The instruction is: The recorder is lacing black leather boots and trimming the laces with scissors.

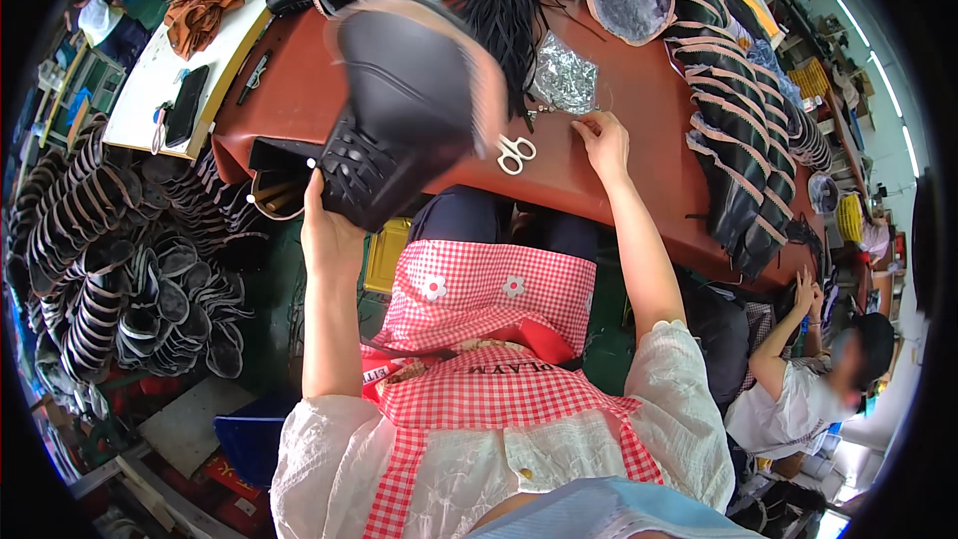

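Note:
My left hand (329, 218) grips a black lace-up boot upper (404, 85) by its laced end and holds it up over the table's near edge. The pinkish band along the upper's open edge is smeared by motion. Over the red-brown table top (654, 165), the fingers of my right hand (605, 143) are pinched together beside small shiny bits (544, 112). Whether anything lies between those fingertips is too small to see. White-handled scissors (515, 155) rest between the upper and my right hand. A clear plastic bag (566, 75) lies just beyond that hand.
Black laces (502, 35) hang in a bundle at the far side. Stacked boot uppers (733, 130) line the right, and more heaps (95, 230) fill the left. A phone (187, 105) lies on a white table (140, 105). Another person (798, 379) sits at right.

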`<state>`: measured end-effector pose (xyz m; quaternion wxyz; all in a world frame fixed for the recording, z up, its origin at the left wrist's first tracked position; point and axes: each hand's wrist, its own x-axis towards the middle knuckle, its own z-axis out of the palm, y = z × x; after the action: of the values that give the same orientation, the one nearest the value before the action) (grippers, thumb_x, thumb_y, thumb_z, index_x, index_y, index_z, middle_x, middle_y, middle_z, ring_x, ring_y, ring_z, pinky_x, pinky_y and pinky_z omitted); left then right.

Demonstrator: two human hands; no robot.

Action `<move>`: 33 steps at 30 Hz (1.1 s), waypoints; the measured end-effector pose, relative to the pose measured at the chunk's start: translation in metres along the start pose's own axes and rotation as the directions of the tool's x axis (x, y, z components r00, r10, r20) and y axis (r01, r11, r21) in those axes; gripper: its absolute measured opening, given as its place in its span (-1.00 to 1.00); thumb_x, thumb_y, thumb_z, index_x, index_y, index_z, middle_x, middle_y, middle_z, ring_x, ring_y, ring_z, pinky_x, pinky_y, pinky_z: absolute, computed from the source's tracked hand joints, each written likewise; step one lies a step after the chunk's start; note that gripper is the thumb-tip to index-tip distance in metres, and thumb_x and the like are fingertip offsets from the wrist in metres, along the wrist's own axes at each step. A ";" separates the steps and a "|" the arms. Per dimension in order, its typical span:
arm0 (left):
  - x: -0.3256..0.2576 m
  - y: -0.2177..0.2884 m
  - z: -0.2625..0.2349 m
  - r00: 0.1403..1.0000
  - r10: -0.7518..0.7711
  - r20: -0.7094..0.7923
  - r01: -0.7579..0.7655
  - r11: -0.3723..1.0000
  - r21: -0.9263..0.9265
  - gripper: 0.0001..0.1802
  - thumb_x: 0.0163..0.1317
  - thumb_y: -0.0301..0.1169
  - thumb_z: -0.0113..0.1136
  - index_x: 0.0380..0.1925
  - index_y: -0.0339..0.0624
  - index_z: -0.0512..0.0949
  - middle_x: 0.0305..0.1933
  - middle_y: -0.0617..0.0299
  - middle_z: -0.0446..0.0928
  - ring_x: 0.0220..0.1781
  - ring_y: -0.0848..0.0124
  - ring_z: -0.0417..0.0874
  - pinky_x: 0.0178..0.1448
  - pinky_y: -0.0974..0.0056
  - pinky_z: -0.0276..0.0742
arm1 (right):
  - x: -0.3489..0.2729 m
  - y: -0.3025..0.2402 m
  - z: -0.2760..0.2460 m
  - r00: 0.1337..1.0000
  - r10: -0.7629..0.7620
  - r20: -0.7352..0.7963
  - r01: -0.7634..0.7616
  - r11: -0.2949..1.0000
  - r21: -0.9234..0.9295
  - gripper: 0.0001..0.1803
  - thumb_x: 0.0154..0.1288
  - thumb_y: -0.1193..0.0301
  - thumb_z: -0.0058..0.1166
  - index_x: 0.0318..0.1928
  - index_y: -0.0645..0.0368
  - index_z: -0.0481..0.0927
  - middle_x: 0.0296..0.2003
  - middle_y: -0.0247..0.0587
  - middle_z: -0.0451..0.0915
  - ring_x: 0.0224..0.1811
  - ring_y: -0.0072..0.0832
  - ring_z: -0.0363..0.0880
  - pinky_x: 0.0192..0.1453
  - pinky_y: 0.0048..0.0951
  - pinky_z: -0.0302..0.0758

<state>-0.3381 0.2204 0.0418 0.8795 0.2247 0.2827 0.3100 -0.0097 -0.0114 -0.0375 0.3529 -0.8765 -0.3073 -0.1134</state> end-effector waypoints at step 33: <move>-0.039 -0.069 0.044 0.830 0.505 0.238 -0.549 0.813 0.192 -0.57 0.01 -0.71 0.28 -0.05 -0.34 0.48 -0.13 0.21 0.58 -0.14 0.48 0.61 0.00 0.39 0.53 | -0.096 -0.210 -0.028 0.861 -0.063 0.505 -0.454 0.355 0.818 -0.84 0.31 0.45 0.15 -0.14 0.24 0.57 -0.44 -0.44 0.57 -0.55 -0.83 0.29 -0.53 -0.75 0.15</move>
<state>-0.3063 0.1360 0.0489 0.7439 0.4309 0.1675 0.4826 -0.2141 0.0436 0.0579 0.7069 -0.5607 -0.2790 0.3286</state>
